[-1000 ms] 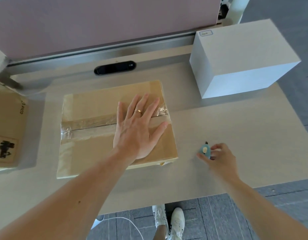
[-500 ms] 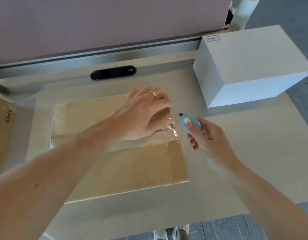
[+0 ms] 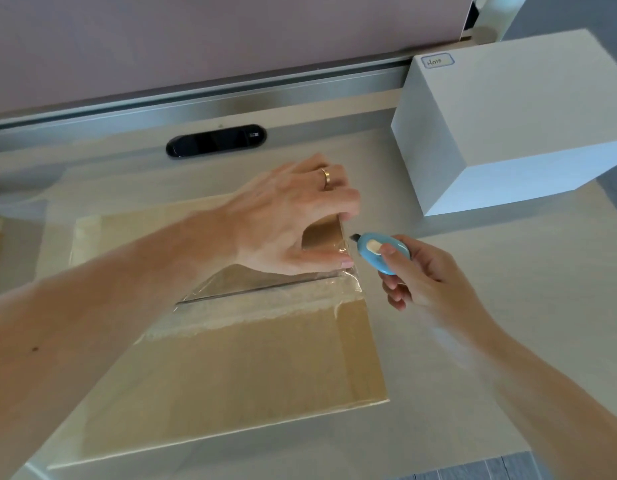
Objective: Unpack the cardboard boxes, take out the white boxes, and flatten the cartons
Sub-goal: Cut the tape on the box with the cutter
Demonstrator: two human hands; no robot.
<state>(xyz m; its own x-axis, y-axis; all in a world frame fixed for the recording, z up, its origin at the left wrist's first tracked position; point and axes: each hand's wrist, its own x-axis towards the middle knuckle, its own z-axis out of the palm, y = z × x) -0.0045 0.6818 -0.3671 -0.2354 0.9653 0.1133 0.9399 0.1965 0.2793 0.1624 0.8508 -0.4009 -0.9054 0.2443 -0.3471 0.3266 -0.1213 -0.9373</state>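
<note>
One white box [image 3: 507, 133] stands out already; your left hand [image 3: 293, 216] grips the taped carton [image 3: 265, 358], your right hand [image 3: 428, 275] holds the blue cutter [image 3: 383, 252], seemingly at the uncut tape [image 3: 265, 296].

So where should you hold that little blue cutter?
Hold the blue cutter by its rounded body, coming from the back end, like the right hand does, thumb by the cream slider. The dark blade pokes out the front toward the cardboard carton, so stay off that end.

light: bright, soft, from the right | shadows: faint, grey left face on white box [image 3: 507, 126] | glare: sheen on tape [image 3: 265, 308] | blur: slight, left hand [image 3: 289, 216] fingertips | edges: wide-angle bending
</note>
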